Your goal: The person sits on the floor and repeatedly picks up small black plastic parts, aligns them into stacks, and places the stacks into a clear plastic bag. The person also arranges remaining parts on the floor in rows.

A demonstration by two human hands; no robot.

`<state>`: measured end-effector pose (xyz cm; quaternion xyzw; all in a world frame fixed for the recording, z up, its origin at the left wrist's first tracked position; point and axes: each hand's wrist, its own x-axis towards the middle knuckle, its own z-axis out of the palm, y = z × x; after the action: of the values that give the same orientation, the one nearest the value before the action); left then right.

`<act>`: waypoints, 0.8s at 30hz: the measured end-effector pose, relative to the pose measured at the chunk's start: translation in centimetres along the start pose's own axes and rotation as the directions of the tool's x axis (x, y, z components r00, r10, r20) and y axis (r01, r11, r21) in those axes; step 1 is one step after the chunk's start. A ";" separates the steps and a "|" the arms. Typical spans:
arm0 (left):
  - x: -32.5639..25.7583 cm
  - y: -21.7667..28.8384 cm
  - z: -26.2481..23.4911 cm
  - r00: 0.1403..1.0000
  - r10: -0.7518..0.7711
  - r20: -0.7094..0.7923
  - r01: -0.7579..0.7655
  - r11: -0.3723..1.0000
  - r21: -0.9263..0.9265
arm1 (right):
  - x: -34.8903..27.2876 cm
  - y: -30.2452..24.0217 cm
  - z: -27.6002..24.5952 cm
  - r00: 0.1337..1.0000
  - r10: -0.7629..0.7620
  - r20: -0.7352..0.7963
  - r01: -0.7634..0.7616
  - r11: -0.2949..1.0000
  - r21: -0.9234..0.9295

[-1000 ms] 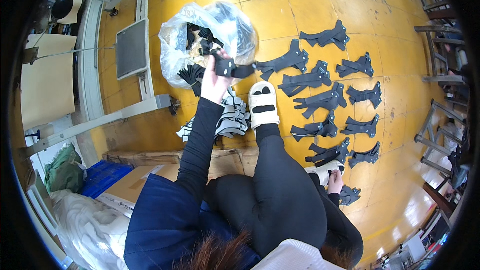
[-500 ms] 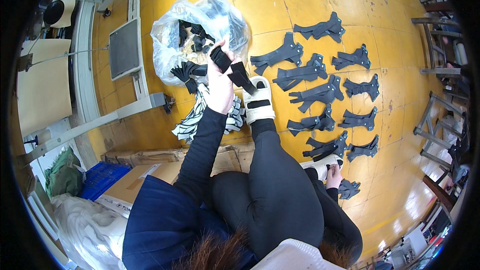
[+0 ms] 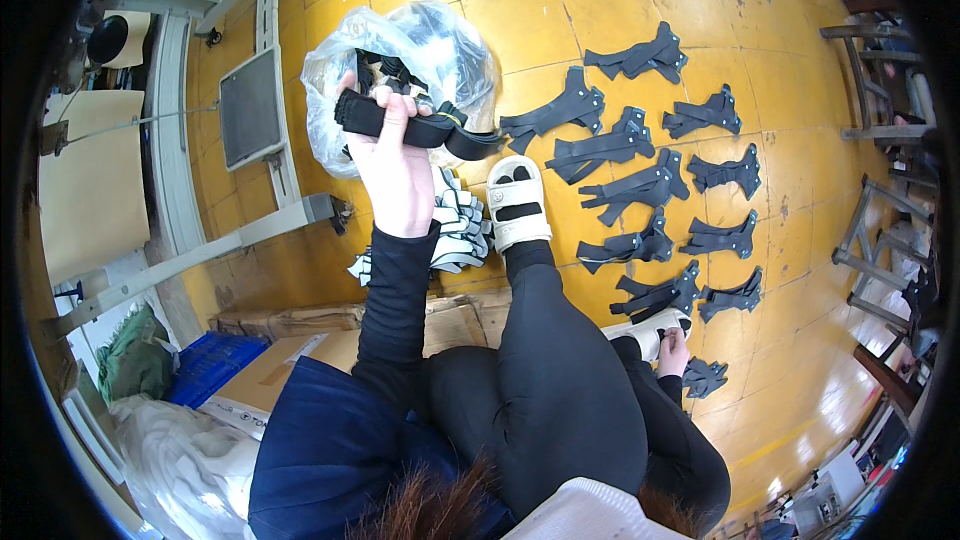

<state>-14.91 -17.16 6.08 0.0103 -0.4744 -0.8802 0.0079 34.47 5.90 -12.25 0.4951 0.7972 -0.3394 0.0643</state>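
Head view shows us, we judge, at a handling step: our left hand [image 3: 393, 168] clasps a black strap bundle [image 3: 428, 131], we cannot tell the grip of our right hand [image 3: 673, 352], and moving on calls for keeping the bundle together.

A head-worn fisheye looked down on the yellow floor [image 3: 520, 10].
The left of two side-by-side head cameras faced steeply downward, past the wearer's brown hair [image 3: 425, 507] and dark-clad thighs [image 3: 570, 370], which were near and filled the lower middle. The floor lay farther off, and both the left hand [image 3: 393, 175] and the right hand [image 3: 673, 352] were in view. Coverage was wide, from a grey metal frame [image 3: 200, 258] at the floor's left edge to legged furniture [image 3: 885, 133] at its right, straight lines bending toward the dark round rim.
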 end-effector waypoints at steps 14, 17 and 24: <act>2.9 0.2 -5.6 0.922 -0.385 0.043 0.333 0.731 -0.596 | -0.1 0.1 0.4 0.999 -0.009 -0.041 0.010 0.999 0.031; 2.8 1.0 -5.3 0.933 -0.356 0.061 0.322 0.744 -0.585 | -0.1 -0.1 0.5 1.000 -0.007 -0.021 0.007 0.999 0.038; 3.7 0.8 -6.3 0.882 -0.439 0.168 0.397 0.503 -0.768 | -0.1 -0.4 0.1 0.998 0.062 0.022 -0.062 0.998 -0.003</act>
<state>-18.46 -22.93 3.21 0.1414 -0.0243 -0.9713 -0.1895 34.12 5.68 -12.05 0.5159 0.7810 -0.3417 0.0843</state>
